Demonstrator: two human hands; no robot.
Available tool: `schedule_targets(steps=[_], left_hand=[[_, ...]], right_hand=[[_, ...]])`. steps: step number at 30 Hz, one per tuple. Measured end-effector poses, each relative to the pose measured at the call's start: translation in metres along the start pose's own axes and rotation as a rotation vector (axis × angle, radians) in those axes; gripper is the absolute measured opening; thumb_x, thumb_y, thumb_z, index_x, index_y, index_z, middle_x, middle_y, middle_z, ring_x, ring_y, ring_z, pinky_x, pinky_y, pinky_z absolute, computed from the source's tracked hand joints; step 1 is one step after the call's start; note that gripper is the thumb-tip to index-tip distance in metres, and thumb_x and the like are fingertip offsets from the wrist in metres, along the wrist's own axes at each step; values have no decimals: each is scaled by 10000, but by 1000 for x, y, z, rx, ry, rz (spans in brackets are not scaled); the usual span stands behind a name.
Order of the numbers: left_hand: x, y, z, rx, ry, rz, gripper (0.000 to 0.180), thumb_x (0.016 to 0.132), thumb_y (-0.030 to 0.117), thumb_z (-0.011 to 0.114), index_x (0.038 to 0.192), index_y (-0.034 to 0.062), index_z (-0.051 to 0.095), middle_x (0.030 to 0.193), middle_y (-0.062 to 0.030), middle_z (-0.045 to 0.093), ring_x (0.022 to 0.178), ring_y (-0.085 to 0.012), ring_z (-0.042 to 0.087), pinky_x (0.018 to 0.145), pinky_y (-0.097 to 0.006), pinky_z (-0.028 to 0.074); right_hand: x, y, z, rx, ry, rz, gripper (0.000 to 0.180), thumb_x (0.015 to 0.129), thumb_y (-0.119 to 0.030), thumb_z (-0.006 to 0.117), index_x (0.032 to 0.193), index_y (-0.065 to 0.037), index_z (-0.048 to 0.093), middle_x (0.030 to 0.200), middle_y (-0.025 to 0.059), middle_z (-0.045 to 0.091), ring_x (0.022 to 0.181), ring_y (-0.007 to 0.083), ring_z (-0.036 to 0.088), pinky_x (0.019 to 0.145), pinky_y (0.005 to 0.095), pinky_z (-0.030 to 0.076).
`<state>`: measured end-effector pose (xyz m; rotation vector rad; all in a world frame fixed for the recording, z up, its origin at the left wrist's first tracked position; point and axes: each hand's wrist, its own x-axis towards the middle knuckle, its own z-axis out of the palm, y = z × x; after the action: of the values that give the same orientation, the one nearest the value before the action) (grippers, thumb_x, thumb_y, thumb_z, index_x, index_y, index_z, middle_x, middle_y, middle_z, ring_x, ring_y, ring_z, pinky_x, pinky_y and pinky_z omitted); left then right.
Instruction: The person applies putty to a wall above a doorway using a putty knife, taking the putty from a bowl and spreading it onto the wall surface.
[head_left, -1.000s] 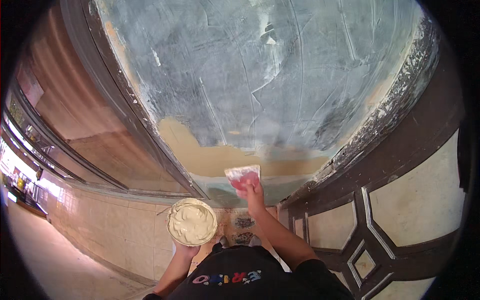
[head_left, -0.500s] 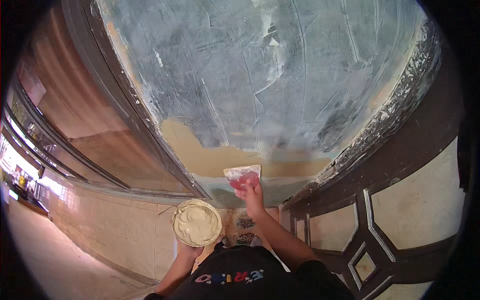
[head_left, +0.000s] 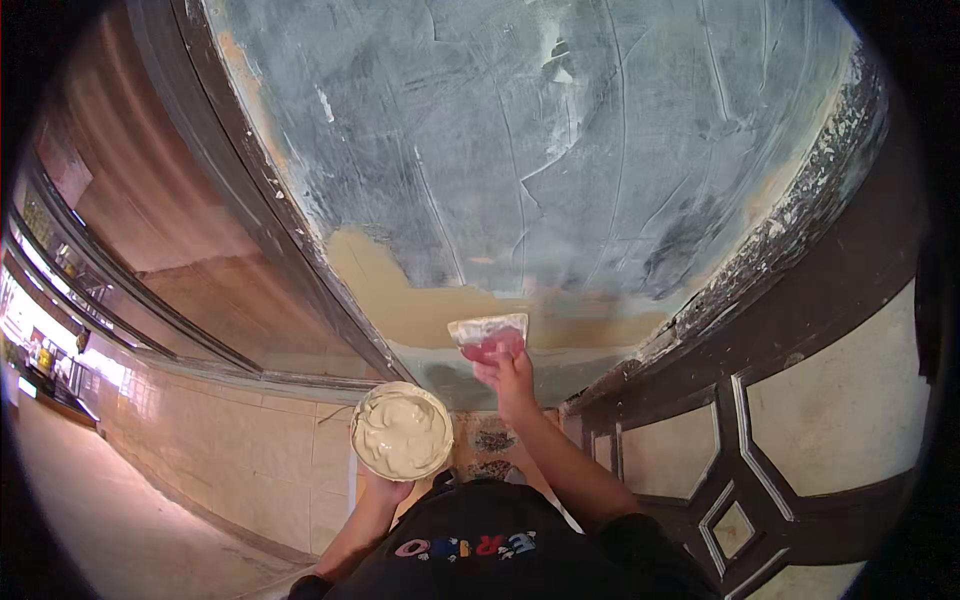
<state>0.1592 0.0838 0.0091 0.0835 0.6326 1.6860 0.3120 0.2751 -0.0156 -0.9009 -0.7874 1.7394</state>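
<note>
In the head view, the right hand (head_left: 512, 382) is closed around a red scraper (head_left: 493, 347); whether it touches the wall (head_left: 400, 130), I cannot tell. The left hand (head_left: 388, 490) clasps from below a bowl (head_left: 449, 445) of cream paste (head_left: 402, 432). Beyond the right hand, grey surface looks already coated; the tan patch (head_left: 400, 310) seems not yet covered.

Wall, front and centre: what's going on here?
A person faces a patchy blue-grey wall. Their left hand supports a bowl of cream paste. Their right hand holds a red scraper, its pale blade before the tan band low down; contact is unclear.
</note>
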Motion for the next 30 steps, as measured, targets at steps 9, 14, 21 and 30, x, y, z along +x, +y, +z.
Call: schedule_targets(steps=[9, 14, 21, 30], left_hand=[[10, 13, -3, -59, -70, -72, 741, 863, 676, 332, 1385, 151, 364, 1387, -108, 429, 1244, -323, 448, 1039, -480, 378], [21, 19, -10, 5, -47, -99, 696, 878, 643, 339, 1372, 154, 383, 1379, -98, 440, 1239, -314, 455, 1039, -475, 381], [33, 32, 6, -32, -139, -199, 756, 866, 712, 261, 1386, 174, 368, 1395, -83, 419, 1269, -307, 418, 1060, -482, 338], [48, 54, -25, 38, -153, -254, 735, 872, 703, 269, 1392, 191, 358, 1425, -62, 382, 1292, -277, 396, 1065, -484, 326]], right_hand=[[11, 51, -59, -75, 95, 57, 370, 961, -309, 497, 1205, -39, 427, 1000, 116, 612, 745, 200, 656, 575, 295, 554], [9, 21, -12, -24, 42, -110, 337, 968, -294, 483, 1197, -51, 439, 1007, 107, 603, 697, 188, 649, 595, 283, 551], [19, 31, -55, -38, 180, 67, 351, 950, -359, 520, 1119, -53, 494, 954, 89, 640, 607, 124, 589, 528, 249, 498], [-2, -20, 7, 99, 217, -169, 309, 946, -341, 541, 1093, -84, 451, 852, 69, 595, 554, 113, 522, 465, 257, 407]])
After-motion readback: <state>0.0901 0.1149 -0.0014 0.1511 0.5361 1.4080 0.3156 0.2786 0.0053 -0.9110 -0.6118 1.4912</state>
